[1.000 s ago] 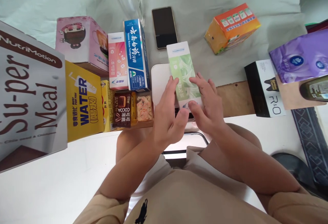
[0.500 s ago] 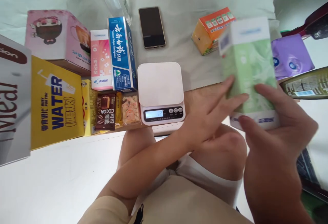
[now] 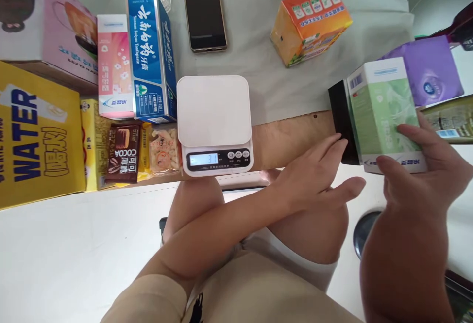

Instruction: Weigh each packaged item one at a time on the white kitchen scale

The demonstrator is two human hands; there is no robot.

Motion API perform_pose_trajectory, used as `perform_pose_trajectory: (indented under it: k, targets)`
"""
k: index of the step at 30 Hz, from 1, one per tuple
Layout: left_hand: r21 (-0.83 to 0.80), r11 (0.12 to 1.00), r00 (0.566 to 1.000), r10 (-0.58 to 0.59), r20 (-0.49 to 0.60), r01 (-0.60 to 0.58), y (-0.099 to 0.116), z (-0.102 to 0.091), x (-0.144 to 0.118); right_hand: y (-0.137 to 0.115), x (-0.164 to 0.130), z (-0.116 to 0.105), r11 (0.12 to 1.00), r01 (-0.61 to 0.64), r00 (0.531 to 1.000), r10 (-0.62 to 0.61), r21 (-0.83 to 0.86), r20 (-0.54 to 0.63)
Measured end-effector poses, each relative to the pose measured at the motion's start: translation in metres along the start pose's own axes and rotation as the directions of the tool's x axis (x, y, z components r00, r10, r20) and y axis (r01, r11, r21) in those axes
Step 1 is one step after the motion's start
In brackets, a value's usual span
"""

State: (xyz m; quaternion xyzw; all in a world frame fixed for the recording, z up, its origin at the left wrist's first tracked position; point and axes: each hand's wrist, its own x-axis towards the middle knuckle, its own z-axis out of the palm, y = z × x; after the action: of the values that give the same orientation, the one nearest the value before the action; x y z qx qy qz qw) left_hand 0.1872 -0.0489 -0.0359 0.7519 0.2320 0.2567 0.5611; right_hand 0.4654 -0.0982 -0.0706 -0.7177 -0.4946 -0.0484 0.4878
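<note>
The white kitchen scale (image 3: pixel 215 123), a rounded square slab of smooth plastic, is seen with its platform bare, though its lit display shows a figure; the weighing of the green-and-white carton (image 3: pixel 384 113) is judged done, and only its setting down to the right of the scale is left. The carton, a glossy rectangular cardboard box, is gripped at its near end by the right hand (image 3: pixel 417 170), thumb below and fingers wrapped over its far side, and is held just in front of a black box (image 3: pixel 342 116). The left hand (image 3: pixel 318 180) is spread flat and empty, between scale and carton, touching neither. Left of the scale, a blue toothpaste box (image 3: pixel 151 57), a pink carton (image 3: pixel 114 64) and foil-wrapped cocoa wafers (image 3: pixel 121 153) are packed together; beyond it a dark phone (image 3: pixel 204 15) and an orange carton (image 3: pixel 310 22) lie on pale cloth.
</note>
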Motion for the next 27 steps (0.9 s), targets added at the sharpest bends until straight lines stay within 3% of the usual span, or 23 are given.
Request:
perform_pose_trajectory:
  k: [3,6,8,11,15,27]
  targets:
    - [-0.115,0.991,0.995,-0.063,0.075,0.072,0.006,0.005,0.005,-0.022,-0.006,0.000,0.973,-0.124,0.988,0.104,0.193,0.111]
    - [-0.192,0.970,0.984,-0.126,0.125,0.149,0.013,0.007,0.007,-0.055,-0.014,0.010,0.838,-0.286,0.958,0.259,0.464,0.123]
    - [-0.202,0.964,0.978,-0.144,0.151,0.173,0.016,0.006,0.009,-0.075,-0.016,0.019,0.767,-0.379,0.917,0.388,0.517,0.096]
    - [-0.168,0.969,0.970,-0.144,0.197,0.179,0.018,0.004,0.010,-0.097,-0.015,0.029,0.704,-0.508,0.848,0.511,0.496,0.143]
    - [-0.185,0.967,0.975,-0.142,0.172,0.174,0.017,0.007,0.007,-0.114,-0.013,0.034,0.646,-0.609,0.787,0.565,0.460,0.247]
    - [-0.248,0.952,0.984,-0.161,0.080,0.176,0.011,0.014,-0.002,-0.130,-0.021,0.037,0.700,-0.631,0.776,0.556,0.335,0.297]
